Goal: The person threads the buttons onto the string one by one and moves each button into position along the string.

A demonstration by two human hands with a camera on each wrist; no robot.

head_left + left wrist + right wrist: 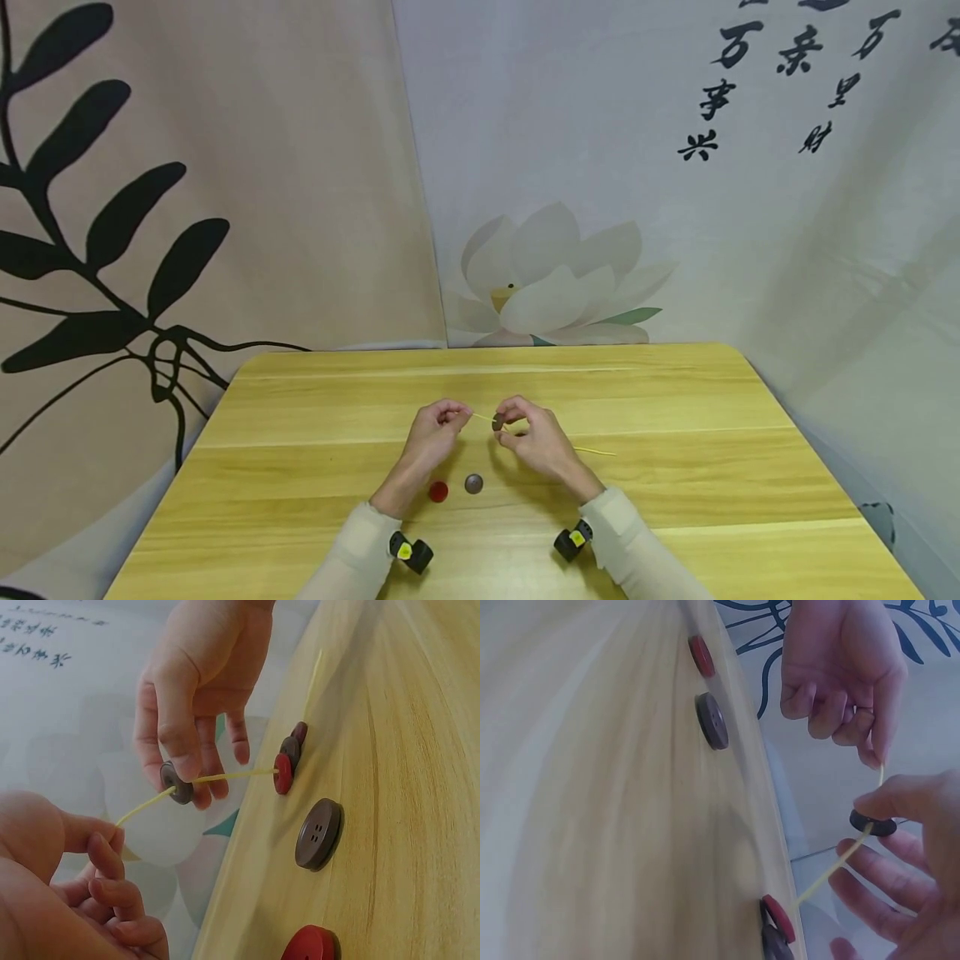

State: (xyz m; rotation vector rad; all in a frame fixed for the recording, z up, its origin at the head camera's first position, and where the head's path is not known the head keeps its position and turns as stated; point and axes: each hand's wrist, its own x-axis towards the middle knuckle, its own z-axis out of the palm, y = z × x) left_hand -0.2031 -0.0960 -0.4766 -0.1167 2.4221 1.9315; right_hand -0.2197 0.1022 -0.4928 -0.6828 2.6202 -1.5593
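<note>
My left hand [437, 432] pinches one end of a yellow string [142, 808] between thumb and finger. A dark brown button [175, 784] is threaded on that string, and my right hand [538, 439] grips it between thumb and fingertips. Farther along the string, a red button [282, 774], a brown button [290, 752] and a small dark red button [299, 733] sit together by the tabletop. The far end of the string trails on the table to the right of my right hand. Both hands are above the wooden table [675, 500].
Nearer my body, a loose brown button [473, 483] with several holes and a loose red button [438, 492] lie side by side on the table, between my forearms. A printed curtain [315, 183] hangs behind the table's far edge.
</note>
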